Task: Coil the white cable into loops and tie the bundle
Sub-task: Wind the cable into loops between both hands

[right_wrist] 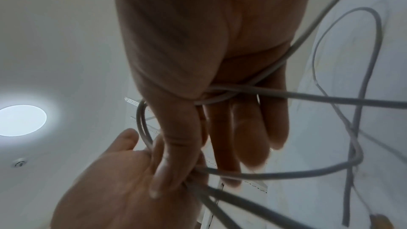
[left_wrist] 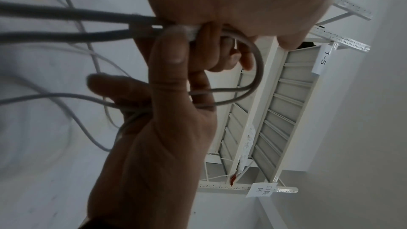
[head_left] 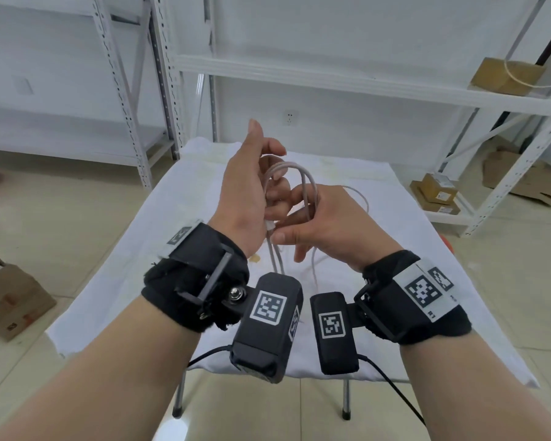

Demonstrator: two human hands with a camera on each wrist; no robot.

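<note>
The white cable is gathered into a few loops held above the cloth-covered table. My left hand grips the loops with its fingers curled round them and the thumb pointing up. The loops arch past those curled fingers, and a white connector lies at the palm. My right hand sits just right of the left hand. A strand crosses its palm, and its thumb presses the bundle against the left hand. Loose cable tails hang down to the cloth.
White metal shelving stands behind the table, with a cardboard box on it. More boxes sit low at the right, and another is on the floor at the left. A small brown stain marks the cloth.
</note>
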